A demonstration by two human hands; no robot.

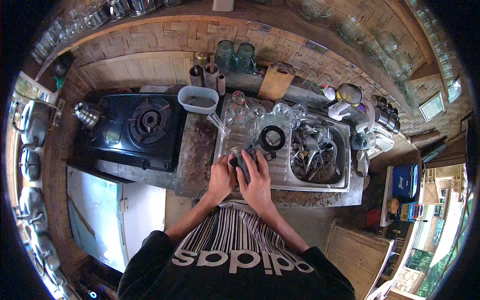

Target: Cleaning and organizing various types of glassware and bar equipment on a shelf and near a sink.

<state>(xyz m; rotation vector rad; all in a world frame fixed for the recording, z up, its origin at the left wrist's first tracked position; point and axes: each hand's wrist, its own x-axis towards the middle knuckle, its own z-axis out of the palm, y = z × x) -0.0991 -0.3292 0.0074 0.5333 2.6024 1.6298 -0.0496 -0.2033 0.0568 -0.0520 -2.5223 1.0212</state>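
Note:
My left hand (220, 179) and my right hand (257, 182) meet over the front left of a steel drainboard (279, 180). Between them is a dark object (243, 168), mostly covered by my fingers, so its exact kind cannot be told. The right hand spreads over its top and side, while the left hand's curled fingers grip its left side. Just beyond my right fingers lies a black ring-shaped part (272, 138) with a clear centre. Behind it stand several glass mugs and jars (258, 112). A clear flared glass (217, 123) lies tilted across the drainboard's left edge.
To the right, the sink basin (340, 170) holds a heap of cutlery and utensils (313, 150). A black gas stove (131, 127) with a metal kettle (87, 114) stands left. A plastic tub (198, 99), a wooden cutting board (276, 83) and green glass mugs (235, 56) line the back.

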